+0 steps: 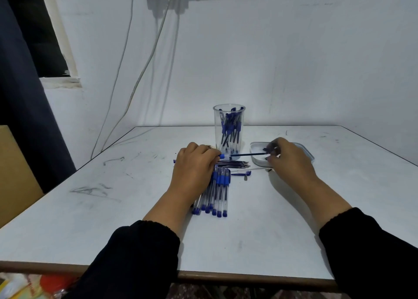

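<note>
between the hands: refill (246,154) held level just above the surface (271,219), in front of the cup (217,122), blue end left, thin tip toward the tray (305,150).
left hand (195,163): fingers (213,157) curled, pinching the refill's blue end; wrist lies over the row of barrels (217,194).
right hand (287,158): fingers (272,156) curled over the tray's near edge by small dark bits; blurred, so i cannot tell if they pinch one.
likely step: fitting a small part onto the refill's tip.
risk, tip: the refill is thin and gripped at one end only; a push off its line could bend it or jab a fingertip.
risk, small part: a loose pinch could drop the bit outside the tray, where it may roll off.
risk, barrels: the left wrist sliding could scatter the row toward the near edge.
risk, cup: tall, narrow and full of pens, just behind the refill; a lifted knuckle could tip it.
risk, mix-up: spare refills (235,163) and a cap (241,174) lie just below, easy to sweep along.
</note>
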### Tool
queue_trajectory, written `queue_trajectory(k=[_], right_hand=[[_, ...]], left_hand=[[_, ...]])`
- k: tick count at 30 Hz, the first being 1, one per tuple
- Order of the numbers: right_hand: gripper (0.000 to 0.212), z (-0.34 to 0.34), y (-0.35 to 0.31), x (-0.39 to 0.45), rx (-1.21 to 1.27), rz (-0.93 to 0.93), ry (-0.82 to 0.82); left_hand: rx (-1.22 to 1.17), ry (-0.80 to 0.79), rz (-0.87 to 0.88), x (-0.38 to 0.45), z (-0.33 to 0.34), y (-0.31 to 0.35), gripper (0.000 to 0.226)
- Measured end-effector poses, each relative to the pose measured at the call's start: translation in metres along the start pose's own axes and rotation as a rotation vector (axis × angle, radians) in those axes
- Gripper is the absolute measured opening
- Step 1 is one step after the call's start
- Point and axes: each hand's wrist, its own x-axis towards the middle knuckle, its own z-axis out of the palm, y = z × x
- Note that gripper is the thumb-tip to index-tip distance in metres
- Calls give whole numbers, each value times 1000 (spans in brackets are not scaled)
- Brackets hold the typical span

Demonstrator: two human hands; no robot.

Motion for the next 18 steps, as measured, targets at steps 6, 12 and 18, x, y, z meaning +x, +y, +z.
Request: queue_trajectory(k=[6,12,18], right_hand=[[10,-1,-7,0,66,-36,-56],[18,8,-15,-5,205,-46,-186],[37,13,-26,-13,242,-57,-234]], left_hand=[[-8,-5,3,-1,-1,0,9],[-33,-7,28,-1,0,0,9],[-70,-48,77,-1,2,2,14]])
